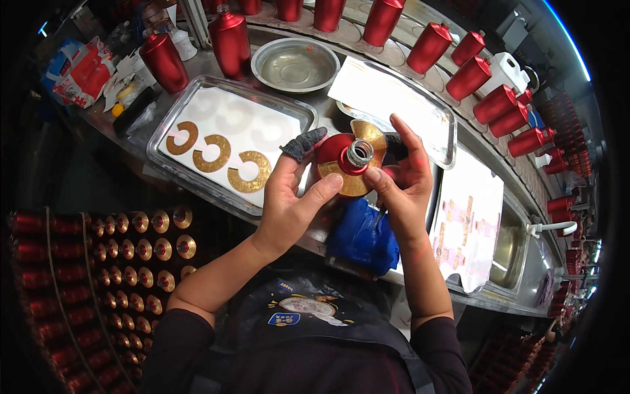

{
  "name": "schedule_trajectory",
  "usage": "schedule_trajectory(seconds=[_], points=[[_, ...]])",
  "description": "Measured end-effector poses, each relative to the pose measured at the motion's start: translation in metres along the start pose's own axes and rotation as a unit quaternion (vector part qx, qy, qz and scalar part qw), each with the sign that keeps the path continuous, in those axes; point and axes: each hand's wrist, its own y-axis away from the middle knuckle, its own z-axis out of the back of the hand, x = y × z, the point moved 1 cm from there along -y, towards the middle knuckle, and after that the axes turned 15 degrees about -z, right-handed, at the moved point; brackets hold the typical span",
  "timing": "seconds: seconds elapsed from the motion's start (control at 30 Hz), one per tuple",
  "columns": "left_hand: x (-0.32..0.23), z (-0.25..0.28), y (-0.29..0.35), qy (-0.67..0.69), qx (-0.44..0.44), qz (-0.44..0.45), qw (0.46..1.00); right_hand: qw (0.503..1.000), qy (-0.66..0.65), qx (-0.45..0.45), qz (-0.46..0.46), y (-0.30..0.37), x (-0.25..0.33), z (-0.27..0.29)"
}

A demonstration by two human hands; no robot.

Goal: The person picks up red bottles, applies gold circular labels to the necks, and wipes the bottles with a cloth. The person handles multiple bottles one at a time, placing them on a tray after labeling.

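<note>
Red bottle (342,157) w/ gold collar label (354,184): both hands, left (292,197), right (400,187), closed round it.

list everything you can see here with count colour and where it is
red bottle in hand: one, red with a silver neck, held at centre over the counter
gold collar label: one, gold, wrapped round that bottle's shoulder
gold c-shaped labels: three, gold, on the white sheet in the left tray
left tray: one, silver, left of the hands
metal bowl: one, silver, behind the trays
right tray: one, silver, holds a white sheet, behind the hands
standing red bottles: many, red, along the far counter edge
finished bottles: many, red with gold collars, racked lower left
blue cloth: one, blue, under the hands
left hand: grips the bottle, dark finger cot on the forefinger
right hand: presses the collar label
</note>
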Motion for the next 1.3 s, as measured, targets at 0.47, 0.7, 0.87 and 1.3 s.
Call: schedule_trajectory(seconds=[0.47, 0.7, 0.87, 1.3], points=[[-0.0004, -0.0017, -0.001, 0.004, -0.008, -0.011, 1.0, 1.0, -0.001, -0.008, 0.012, 0.0036, -0.0004, -0.0071], [0.0009, 0.0011, -0.0011, 0.032, -0.012, 0.004, 0.999, 1.0, 0.005, 0.014, 0.009, 0.0029, 0.0021, -0.0057], [0.0015, 0.0002, -0.0016, 0.022, -0.009, 0.006, 1.0, 1.0, -0.023, -0.006, -0.006, 0.0035, 0.001, -0.0065], [0.001, -0.0024, -0.0026, 0.033, -0.014, 0.009, 0.999, 1.0, -0.022, 0.006, 0.009, 0.0024, 0.0017, -0.006]])
